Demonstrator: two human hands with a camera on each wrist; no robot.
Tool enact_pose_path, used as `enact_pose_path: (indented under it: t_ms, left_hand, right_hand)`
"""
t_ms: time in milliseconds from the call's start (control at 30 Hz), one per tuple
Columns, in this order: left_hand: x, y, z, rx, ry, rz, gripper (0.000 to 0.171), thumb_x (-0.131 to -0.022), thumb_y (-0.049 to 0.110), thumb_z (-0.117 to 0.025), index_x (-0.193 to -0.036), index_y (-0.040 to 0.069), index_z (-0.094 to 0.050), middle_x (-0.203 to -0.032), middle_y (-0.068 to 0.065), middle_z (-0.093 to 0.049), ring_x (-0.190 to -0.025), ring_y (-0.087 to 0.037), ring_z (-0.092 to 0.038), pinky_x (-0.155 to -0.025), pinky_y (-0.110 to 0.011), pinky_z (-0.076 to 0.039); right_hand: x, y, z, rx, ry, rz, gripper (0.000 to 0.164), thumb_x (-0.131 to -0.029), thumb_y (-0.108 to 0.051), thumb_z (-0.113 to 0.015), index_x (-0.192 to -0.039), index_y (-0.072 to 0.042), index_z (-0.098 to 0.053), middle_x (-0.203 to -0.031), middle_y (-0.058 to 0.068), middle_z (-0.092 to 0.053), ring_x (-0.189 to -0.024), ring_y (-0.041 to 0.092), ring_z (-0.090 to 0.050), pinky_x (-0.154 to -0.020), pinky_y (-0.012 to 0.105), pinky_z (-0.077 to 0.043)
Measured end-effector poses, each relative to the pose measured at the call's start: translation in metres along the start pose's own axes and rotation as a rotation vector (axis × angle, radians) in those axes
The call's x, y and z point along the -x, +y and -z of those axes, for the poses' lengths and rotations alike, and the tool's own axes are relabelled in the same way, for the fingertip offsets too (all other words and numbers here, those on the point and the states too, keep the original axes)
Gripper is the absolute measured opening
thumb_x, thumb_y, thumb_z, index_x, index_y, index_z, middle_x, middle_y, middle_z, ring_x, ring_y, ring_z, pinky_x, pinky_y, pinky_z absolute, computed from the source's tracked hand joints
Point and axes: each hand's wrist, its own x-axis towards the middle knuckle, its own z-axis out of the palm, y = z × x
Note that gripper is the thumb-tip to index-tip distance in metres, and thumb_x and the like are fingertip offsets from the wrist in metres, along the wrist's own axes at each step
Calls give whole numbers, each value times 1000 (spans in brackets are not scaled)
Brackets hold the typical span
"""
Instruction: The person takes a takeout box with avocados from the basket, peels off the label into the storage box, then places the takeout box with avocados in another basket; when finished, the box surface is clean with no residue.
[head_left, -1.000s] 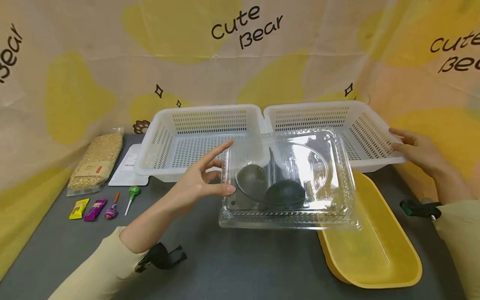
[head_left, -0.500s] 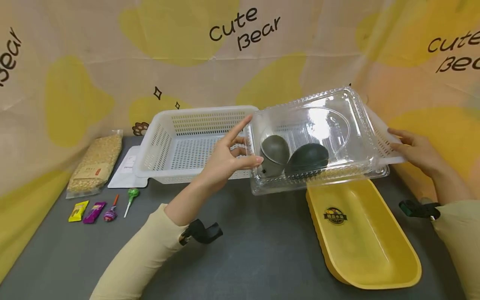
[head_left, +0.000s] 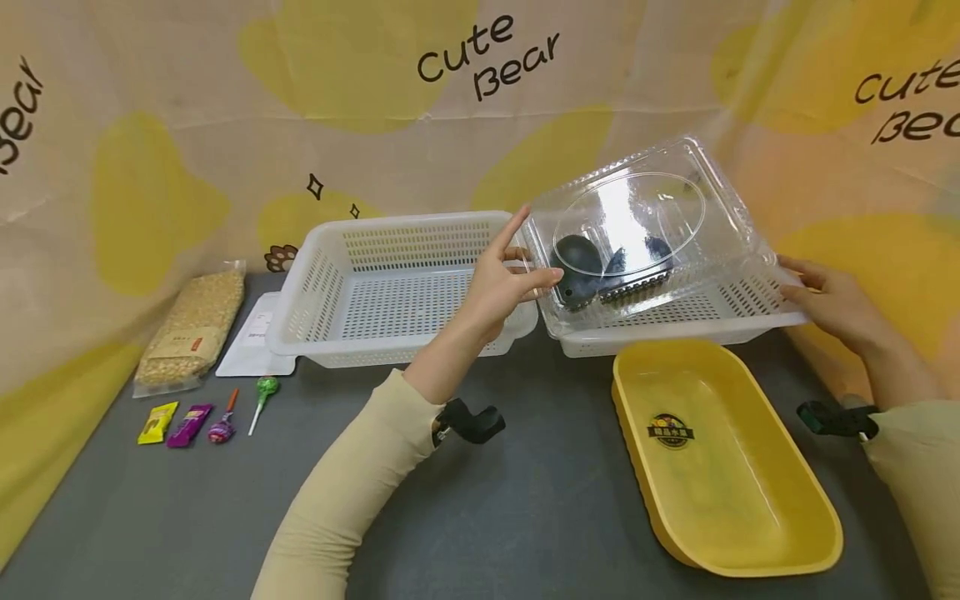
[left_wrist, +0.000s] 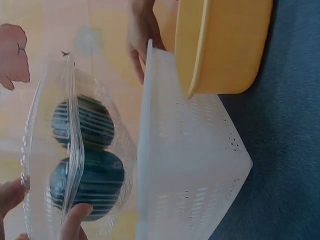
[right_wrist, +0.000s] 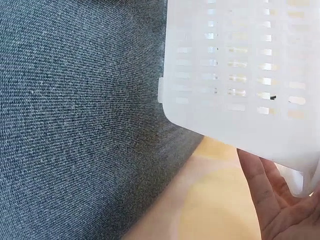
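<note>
My left hand [head_left: 504,283] pinches the left edge of a clear plastic clamshell box [head_left: 637,212], thumb in front and fingers behind. The box is tilted and hangs over the right white basket [head_left: 675,333], its lid closed. Inside it lie two dark green, egg-shaped things [left_wrist: 95,177], side by side at its lower left. At the right basket's outer end, my right hand [head_left: 840,304] holds the rim. The right wrist view shows fingers [right_wrist: 257,182] under that rim beside the perforated wall.
A second white basket [head_left: 405,350] stands to the left. In front of the right basket is a yellow tub [head_left: 720,533]. At left lie a bag of grain [head_left: 187,329], a white packet [head_left: 258,342], two lollipops [head_left: 266,386] and two small wrapped sweets [head_left: 189,425].
My left hand has carried the clear box up, away and to the right, from over the table and yellow tub to above the right basket. The right hand has stayed at the rim.
</note>
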Motion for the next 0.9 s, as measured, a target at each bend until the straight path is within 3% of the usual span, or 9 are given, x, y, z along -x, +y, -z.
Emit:
enact_pose_path:
  t_ms: [133,267,367,433,500,600,667,767,900]
  left_hand:
    - [-16,-3,-9,29,43,24,90,-82,-1,-76,-149,45,-37,-110,-1,-39,-75,-10,-47,-75,-26,-60]
    - [-28,-6,-19,-35,89,35,90,-82,2,-77,-149,45,-37,-114,-4,-42,-67,-8,-39,-66,-22,-54]
    - [-34,-10,-31,-151,114,30,90,-81,7,-80,-150,46,-36,-128,-11,-48,-60,-8,-39,-60,-24,-48]
    - [-36,-12,-39,-235,117,19,91,-80,8,-81,-150,44,-35,-144,-13,-45,-59,-14,-47,-62,-29,-51]
    - [-38,-13,-47,-327,117,6,92,-79,10,-81,-152,43,-34,-157,-11,-38,-83,-19,-63,-77,-33,-55]
    - [-40,-15,-56,-422,122,-16,93,-78,11,-81,-153,39,-33,-161,-9,-34,-129,-28,-55,-104,-42,-50]
    - [-42,-17,-60,-469,124,-36,93,-78,12,-81,-153,37,-33,-161,-5,-35,-145,-27,-39,-111,-42,-45]
    - [-45,-21,-64,-522,109,-58,91,-80,13,-81,-154,35,-33,-158,-5,-40,-145,-29,-39,-101,-38,-49]
    - [-48,-27,-67,-641,62,-67,88,-83,15,-79,-155,33,-32,-145,-14,-55,-147,-37,-33,-88,-36,-53]
  right_hand:
    - [1,-2,-1,-8,-22,-27,63,-106,-35,-36,-157,-5,-14,-151,46,-18,-120,47,-45,-98,74,-34]
    - [1,-3,0,-20,-32,-42,63,-106,-35,-35,-157,-5,-13,-153,46,-12,-127,59,-32,-100,76,-30]
    - [1,-2,-1,-7,-22,-41,63,-105,-36,-36,-157,-6,-14,-153,46,-15,-122,51,-39,-91,43,-51]
    - [1,-2,-1,-5,-9,-33,63,-105,-35,-38,-157,-6,-16,-152,46,-18,-121,50,-40,-77,18,-47]
    - [1,-2,-1,0,9,-20,62,-105,-33,-40,-156,-6,-18,-150,47,-21,-121,50,-40,-64,4,-33]
    - [0,-1,-2,4,30,-2,62,-104,-31,-43,-156,-5,-21,-147,49,-24,-115,33,-51,-63,1,-31]
    - [0,-1,-2,14,41,9,61,-104,-29,-44,-155,-3,-22,-145,49,-29,-99,4,-55,-63,1,-32]
    - [0,-1,-2,17,40,9,61,-104,-28,-44,-155,-3,-22,-143,49,-32,-82,-24,-36,-64,2,-34]
    - [2,-3,-2,2,29,-4,61,-104,-29,-42,-155,-2,-21,-143,48,-31,-80,-26,-35,-63,3,-35]
